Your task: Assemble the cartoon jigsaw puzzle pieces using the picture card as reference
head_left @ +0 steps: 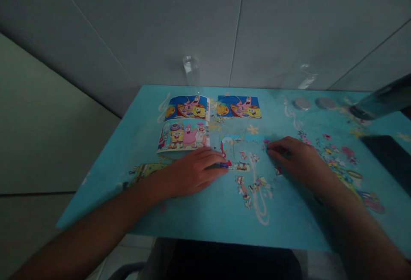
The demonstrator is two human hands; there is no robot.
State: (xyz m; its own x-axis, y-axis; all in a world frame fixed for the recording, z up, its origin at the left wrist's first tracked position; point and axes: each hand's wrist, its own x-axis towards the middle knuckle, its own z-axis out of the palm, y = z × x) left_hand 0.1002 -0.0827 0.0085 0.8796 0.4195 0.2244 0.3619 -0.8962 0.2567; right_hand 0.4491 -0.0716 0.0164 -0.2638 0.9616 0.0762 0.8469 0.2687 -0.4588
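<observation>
A partly assembled jigsaw puzzle point(227, 138) lies on the table, its edge pieces forming an incomplete frame. My left hand point(201, 166) rests at its lower left corner, fingers stretched out and the thumb a little apart, touching the blue and red corner piece point(224, 165). At the upper right end of the frame, my right hand point(293, 156) pinches a small puzzle piece point(266, 142) with pink on it, mostly covered by the fingertips. Loose puzzle pieces point(243, 190) are scattered below the frame, and a few more lie inside it.
Behind my left hand stands a bent, upright-folded picture sheet point(183, 135); a matching picture card point(239, 107) lies beside it. A clear glass point(192, 72), two round lids point(302, 103), a dark bottle point(382, 100) and a black phone-like slab point(387, 156) are around the printed blue table point(199, 224).
</observation>
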